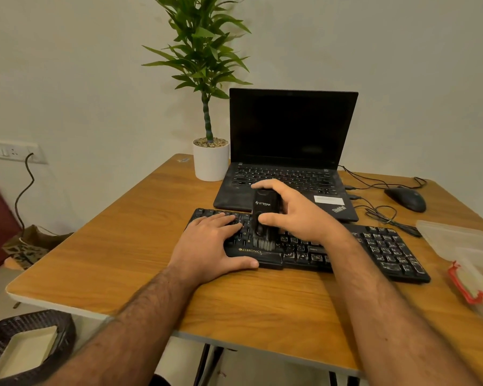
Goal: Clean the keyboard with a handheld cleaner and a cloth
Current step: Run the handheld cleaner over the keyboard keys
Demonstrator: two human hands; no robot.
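Looking down: we saw our two bare forearms reaching over a wooden table (117, 246) with a warm, streaked grain and a pale edge.
Keyboard: we had a long, flat black keyboard (385, 252) lying at the middle of the table, just in front of the laptop (290, 140); its white key legends looked worn and its front lip carried gold lettering.
Handheld cleaner: we held a black, blocky cleaner (264, 215) upright over the left-centre keys, its dark bristle tuft pointing down onto them, white lettering on its face.
Right hand: our right hand (299, 215) was wrapped round the cleaner, thumb on the near side and fingers curled over its top.
Left hand: our left hand (212, 246) lay flat on the keyboard's left end, fingers straight over the keys, thumb along the front edge, gripping nothing.
Laptop: it stood open, matte black, with a dark screen.
Pot: a smooth white cylinder pot (211, 162) stood left of the laptop and held pebbles and a leafy green plant (204, 48).
Mouse: a rounded dark mouse (406, 198) sat at the far right with thin black cables.
Box: a clear plastic box (474, 277) with a red clip sat at the right edge; we could not tell its contents.
Basket: a dark woven basket (64, 330) below the table held a pale tray.
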